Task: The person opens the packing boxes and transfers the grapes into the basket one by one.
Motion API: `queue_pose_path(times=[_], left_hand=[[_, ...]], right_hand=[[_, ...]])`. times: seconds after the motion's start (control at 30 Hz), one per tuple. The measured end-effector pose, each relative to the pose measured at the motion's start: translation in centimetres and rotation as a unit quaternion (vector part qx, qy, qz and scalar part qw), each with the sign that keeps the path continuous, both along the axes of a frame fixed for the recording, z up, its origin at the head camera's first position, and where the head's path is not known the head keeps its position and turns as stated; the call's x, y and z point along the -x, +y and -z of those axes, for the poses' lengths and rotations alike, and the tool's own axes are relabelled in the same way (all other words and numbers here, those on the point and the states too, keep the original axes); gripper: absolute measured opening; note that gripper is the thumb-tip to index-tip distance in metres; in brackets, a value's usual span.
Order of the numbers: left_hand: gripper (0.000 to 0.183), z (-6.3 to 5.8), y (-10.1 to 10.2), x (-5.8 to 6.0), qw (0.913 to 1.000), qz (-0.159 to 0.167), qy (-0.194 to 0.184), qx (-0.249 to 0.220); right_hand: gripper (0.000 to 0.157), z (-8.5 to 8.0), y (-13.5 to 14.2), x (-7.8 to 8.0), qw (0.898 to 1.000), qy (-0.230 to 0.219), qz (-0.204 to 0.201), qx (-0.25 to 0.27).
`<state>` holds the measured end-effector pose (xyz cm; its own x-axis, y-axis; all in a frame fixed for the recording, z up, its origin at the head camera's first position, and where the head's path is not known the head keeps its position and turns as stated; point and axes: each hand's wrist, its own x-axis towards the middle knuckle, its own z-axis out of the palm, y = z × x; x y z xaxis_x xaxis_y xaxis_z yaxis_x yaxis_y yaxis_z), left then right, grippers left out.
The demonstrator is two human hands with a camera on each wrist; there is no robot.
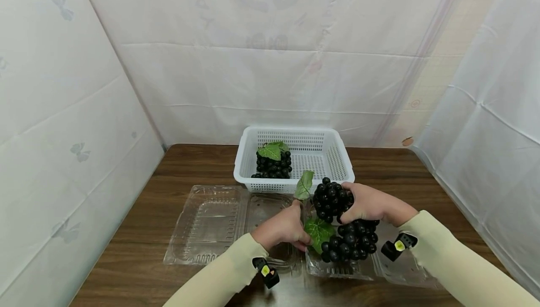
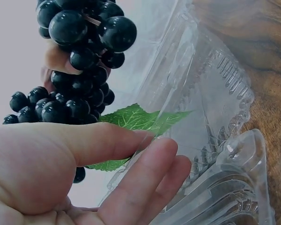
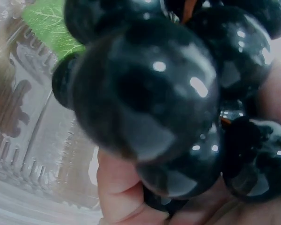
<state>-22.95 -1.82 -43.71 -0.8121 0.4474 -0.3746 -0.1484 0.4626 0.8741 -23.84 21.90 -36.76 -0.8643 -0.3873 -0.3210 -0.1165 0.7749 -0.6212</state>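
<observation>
My right hand [image 1: 366, 202] grips a bunch of black grapes [image 1: 330, 198] with a green leaf [image 1: 303, 185] at its left. Its fingers wrap round the grapes in the right wrist view. The bunch is held above a clear plastic clamshell container [image 1: 339, 270]. Another grape bunch [image 1: 352, 243] lies in that container, its leaf [image 1: 319, 233] toward the left wall. My left hand [image 1: 287, 227] pinches the container's left rim between thumb and fingers, close to this leaf. In the left wrist view the clear wall [image 2: 178, 79] runs between thumb and fingertips.
Behind the containers stands a white plastic basket [image 1: 295, 186] with a leafed grape bunch [image 1: 273, 164] at its left. A second open clamshell container [image 1: 211, 225] lies at left on the brown wooden table [image 1: 139, 232]. White sheets [image 1: 270, 77] hang around the table.
</observation>
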Motion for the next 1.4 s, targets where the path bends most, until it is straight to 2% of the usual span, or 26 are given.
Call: queue_pose_path(times=[0.13,0.3,0.5,0.87,0.97,1.2,1.4], left_hand=[[0.108,-0.1,0.1,0.0,1.0,0.002,0.006,0.004],[0.118,0.0,0.0,0.1,0.9999,0.001,-0.011,-0.004],[0.114,0.0,-0.1,0.2,0.9996,-0.002,-0.026,-0.008],[0.114,-0.3,-0.2,0.2,0.9987,0.016,0.014,0.046],[0.106,-0.2,-0.2,0.1,0.9981,0.02,0.028,0.051],[0.065,0.1,-0.4,0.1,0.9991,0.017,0.028,0.026],[0.062,0.1,-0.6,0.1,0.9992,0.023,0.021,0.024]], right_hand=[[0.106,-0.7,0.1,-0.1,1.0,0.005,-0.003,-0.007],[0.106,-1.7,0.2,0.0,1.0,0.015,-0.008,-0.004],[0.109,-2.8,0.1,0.5,1.0,0.03,-0.007,-0.006],[0.109,-4.9,0.1,2.8,0.997,0.068,0.0,-0.026],[0.11,-5.6,0.1,3.5,0.997,0.071,0.007,-0.029],[0.111,-7.1,0.0,4.9,0.997,0.071,0.044,-0.001],[0.111,-7.9,-0.4,6.2,0.996,0.076,0.054,0.0]])
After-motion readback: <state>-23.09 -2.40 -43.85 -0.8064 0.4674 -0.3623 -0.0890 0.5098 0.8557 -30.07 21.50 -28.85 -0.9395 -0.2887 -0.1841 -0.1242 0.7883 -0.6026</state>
